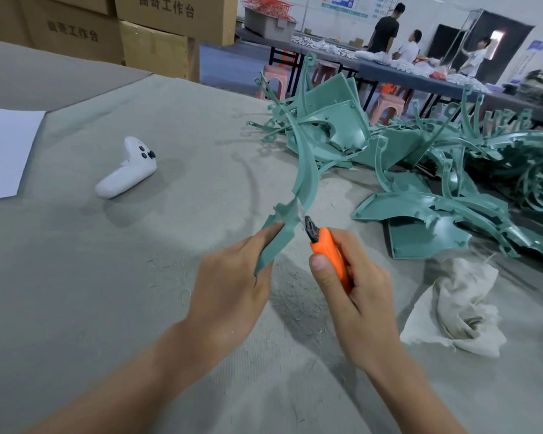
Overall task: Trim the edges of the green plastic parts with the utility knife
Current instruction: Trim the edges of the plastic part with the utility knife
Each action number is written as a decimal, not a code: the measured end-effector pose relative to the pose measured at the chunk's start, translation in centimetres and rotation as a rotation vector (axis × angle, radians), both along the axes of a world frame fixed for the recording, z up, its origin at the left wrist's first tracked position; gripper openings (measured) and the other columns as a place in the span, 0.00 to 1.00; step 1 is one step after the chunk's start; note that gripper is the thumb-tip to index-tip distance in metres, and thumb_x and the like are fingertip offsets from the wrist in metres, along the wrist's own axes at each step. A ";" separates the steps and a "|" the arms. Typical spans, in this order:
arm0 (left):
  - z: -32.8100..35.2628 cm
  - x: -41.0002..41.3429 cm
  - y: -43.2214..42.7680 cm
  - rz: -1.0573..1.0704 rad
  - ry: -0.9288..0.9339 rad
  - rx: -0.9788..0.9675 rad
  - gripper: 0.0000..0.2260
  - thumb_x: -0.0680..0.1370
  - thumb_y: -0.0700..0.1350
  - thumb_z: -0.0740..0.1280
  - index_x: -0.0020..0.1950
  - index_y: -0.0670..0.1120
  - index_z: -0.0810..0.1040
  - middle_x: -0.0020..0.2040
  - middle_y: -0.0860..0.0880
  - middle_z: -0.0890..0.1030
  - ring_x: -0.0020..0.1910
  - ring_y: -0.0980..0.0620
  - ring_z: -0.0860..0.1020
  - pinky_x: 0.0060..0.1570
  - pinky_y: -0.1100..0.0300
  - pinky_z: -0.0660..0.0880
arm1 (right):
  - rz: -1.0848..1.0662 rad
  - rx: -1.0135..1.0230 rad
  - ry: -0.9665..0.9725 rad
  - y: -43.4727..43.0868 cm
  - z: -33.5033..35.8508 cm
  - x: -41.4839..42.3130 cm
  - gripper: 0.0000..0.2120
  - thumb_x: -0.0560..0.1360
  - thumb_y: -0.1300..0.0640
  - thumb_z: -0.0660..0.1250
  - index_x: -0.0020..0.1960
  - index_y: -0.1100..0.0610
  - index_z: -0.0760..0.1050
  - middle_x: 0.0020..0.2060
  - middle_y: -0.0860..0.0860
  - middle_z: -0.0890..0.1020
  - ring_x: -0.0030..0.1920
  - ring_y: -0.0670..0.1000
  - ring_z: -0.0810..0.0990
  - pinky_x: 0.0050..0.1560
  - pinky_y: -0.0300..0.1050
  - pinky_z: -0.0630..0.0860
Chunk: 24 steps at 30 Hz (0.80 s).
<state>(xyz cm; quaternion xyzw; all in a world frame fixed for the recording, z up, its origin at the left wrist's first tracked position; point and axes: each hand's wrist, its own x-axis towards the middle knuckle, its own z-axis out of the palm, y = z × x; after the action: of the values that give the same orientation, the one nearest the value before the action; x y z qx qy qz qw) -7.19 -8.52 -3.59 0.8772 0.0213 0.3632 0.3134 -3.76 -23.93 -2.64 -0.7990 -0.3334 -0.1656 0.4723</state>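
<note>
Two hands in view, both closed on something. Left hand (229,283): fingers curled round the lower end of a long, curved green plastic part (304,170), thumb laid along its near face. Right hand (355,296): fingers wrapped round the orange handle of the utility knife (329,255), thumb pressed flat on top of the handle. Blade (301,212) is extended and its tip meets the edge of the part just above the left thumb. Held part is clear of the table and arcs up and away toward the pile of green plastic parts (452,170); whether its far end touches the pile cannot be told.

Pile lies to the right on the grey felt-covered table (138,277): flat panels and thin curved strips, tangled. Crumpled off-white rag (452,308) lies just beside the right hand, in front of the pile. White controller (126,170) lies well to the left, and a sheet of white paper (3,151) sits at the left edge. Cardboard boxes (157,26) are stacked behind the table.
</note>
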 end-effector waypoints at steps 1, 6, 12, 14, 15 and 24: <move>0.0 -0.1 -0.1 -0.010 -0.003 0.004 0.17 0.71 0.32 0.73 0.58 0.43 0.81 0.29 0.52 0.76 0.38 0.53 0.72 0.34 0.76 0.61 | -0.012 0.010 0.005 -0.1 0.0 0.2 0.08 0.81 0.42 0.58 0.52 0.45 0.71 0.30 0.44 0.69 0.28 0.42 0.67 0.30 0.30 0.61; 0.0 -0.3 -0.3 -0.054 -0.019 0.011 0.11 0.71 0.33 0.74 0.52 0.42 0.82 0.23 0.60 0.59 0.31 0.62 0.65 0.33 0.85 0.57 | -0.100 0.010 0.026 -0.7 0.2 1.4 0.11 0.80 0.41 0.58 0.52 0.48 0.73 0.34 0.50 0.72 0.28 0.43 0.68 0.28 0.32 0.63; 0.0 0.0 -0.2 -0.042 -0.024 -0.095 0.06 0.75 0.36 0.70 0.47 0.47 0.80 0.25 0.62 0.70 0.26 0.72 0.68 0.31 0.83 0.59 | 0.019 0.014 -0.005 -0.6 0.2 0.0 0.09 0.81 0.41 0.59 0.53 0.46 0.72 0.30 0.44 0.69 0.28 0.42 0.67 0.31 0.30 0.61; 0.2 0.0 -0.2 -0.040 -0.042 -0.118 0.08 0.77 0.37 0.69 0.46 0.50 0.74 0.29 0.66 0.71 0.25 0.71 0.68 0.29 0.82 0.59 | 0.067 0.017 -0.021 -0.2 0.1 -0.5 0.09 0.81 0.41 0.58 0.53 0.45 0.72 0.30 0.43 0.68 0.28 0.42 0.67 0.31 0.30 0.61; 0.2 0.0 -0.2 -0.036 -0.050 -0.123 0.08 0.77 0.38 0.68 0.47 0.50 0.72 0.29 0.66 0.71 0.25 0.71 0.68 0.28 0.82 0.59 | 0.077 0.020 -0.021 0.0 0.1 -0.6 0.09 0.81 0.41 0.58 0.53 0.45 0.72 0.30 0.43 0.68 0.28 0.42 0.66 0.31 0.30 0.61; -0.3 -0.1 -0.5 -0.023 -0.128 -0.138 0.03 0.76 0.43 0.67 0.45 0.48 0.73 0.26 0.61 0.69 0.23 0.68 0.65 0.28 0.81 0.58 | 0.009 0.101 0.036 -0.5 -0.2 0.6 0.07 0.81 0.43 0.60 0.49 0.45 0.73 0.30 0.47 0.70 0.27 0.43 0.67 0.29 0.32 0.63</move>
<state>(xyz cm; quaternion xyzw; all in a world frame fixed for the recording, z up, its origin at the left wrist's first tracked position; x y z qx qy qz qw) -7.29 -9.07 -3.87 0.8288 0.0160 0.4123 0.3779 -3.17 -24.40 -2.81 -0.7754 -0.3196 -0.1657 0.5188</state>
